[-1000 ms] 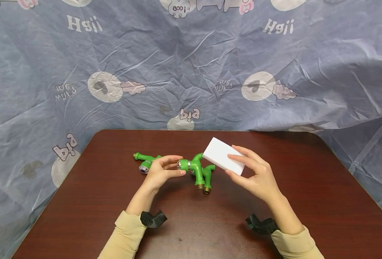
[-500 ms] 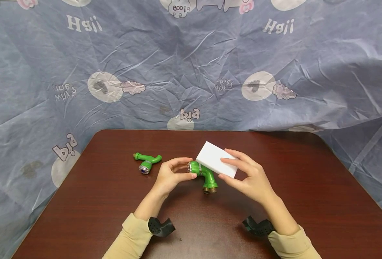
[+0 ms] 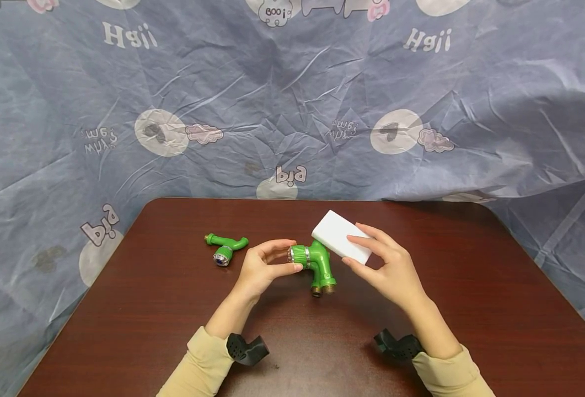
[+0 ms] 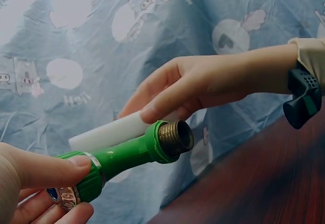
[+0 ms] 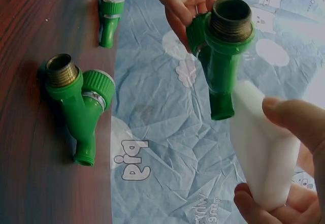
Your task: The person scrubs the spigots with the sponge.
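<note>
My left hand pinches the ribbed knob of a green faucet between thumb and fingers, holding it above the table. The faucet's brass threaded end faces toward me, plain in the left wrist view. In my right hand is a white sponge, a rectangular block gripped at its near end by thumb and fingers. One edge of the sponge lies right against the faucet's spout in the right wrist view; whether they touch, I cannot tell. A second green faucet rests on the table, mostly hidden behind the held one in the head view.
A third green faucet lies on the table to the left of my left hand. The dark red-brown wooden table ends at a far edge, behind which hangs a wrinkled blue printed cloth.
My left hand has carried the faucet to the right, uncovering the faucet on the left. The sponge moved left and down over the held faucet, then back up and right.
</note>
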A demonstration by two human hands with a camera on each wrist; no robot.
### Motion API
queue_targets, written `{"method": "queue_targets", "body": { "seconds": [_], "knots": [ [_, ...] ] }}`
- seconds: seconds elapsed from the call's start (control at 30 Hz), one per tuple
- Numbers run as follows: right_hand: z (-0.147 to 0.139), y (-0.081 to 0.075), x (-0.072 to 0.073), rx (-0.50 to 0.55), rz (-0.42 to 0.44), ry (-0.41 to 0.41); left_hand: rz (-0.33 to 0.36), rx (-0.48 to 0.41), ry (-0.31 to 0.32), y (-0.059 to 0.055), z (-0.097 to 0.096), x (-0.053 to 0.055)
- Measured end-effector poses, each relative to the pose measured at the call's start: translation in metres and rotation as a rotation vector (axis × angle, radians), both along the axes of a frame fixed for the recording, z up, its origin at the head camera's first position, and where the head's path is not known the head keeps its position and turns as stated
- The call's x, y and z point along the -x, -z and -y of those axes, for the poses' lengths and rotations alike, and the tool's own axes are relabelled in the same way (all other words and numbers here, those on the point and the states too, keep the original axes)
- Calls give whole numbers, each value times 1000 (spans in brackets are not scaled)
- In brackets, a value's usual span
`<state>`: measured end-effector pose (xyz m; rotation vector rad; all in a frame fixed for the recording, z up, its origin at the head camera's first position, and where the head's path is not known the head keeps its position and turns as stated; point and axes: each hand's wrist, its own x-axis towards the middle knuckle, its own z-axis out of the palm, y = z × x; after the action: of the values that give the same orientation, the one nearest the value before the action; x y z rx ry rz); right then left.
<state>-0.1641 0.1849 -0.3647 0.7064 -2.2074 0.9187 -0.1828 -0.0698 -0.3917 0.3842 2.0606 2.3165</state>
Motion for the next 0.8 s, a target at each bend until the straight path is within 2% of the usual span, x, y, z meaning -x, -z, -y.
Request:
{"method": "queue_targets", "body": {
  "seconds": [0.1, 0.3, 0.4, 0.5, 0.67, 0.73, 0.8],
  "knots": [
    [0, 0, 0, 33, -5, 9, 5, 2, -12, 0, 0, 0],
    [8, 3, -1, 3, 4, -117, -1, 3, -16, 1, -3, -1],
    [10, 5, -1, -34, 24, -145, -4, 6, -21, 1, -5, -2],
    [9, 6, 0, -32, 41, -118, -1, -3, -16, 2, -5, -2],
    [5, 5, 0, 20, 37, -22, 2, -6, 0, 2, -5, -2],
    [5, 4, -1, 44, 31, -32, 2, -4, -3, 2, -5, -2],
    [6, 3, -2, 53, 29, -80, 1, -4, -11, 1, -6, -2]
  ]
}}
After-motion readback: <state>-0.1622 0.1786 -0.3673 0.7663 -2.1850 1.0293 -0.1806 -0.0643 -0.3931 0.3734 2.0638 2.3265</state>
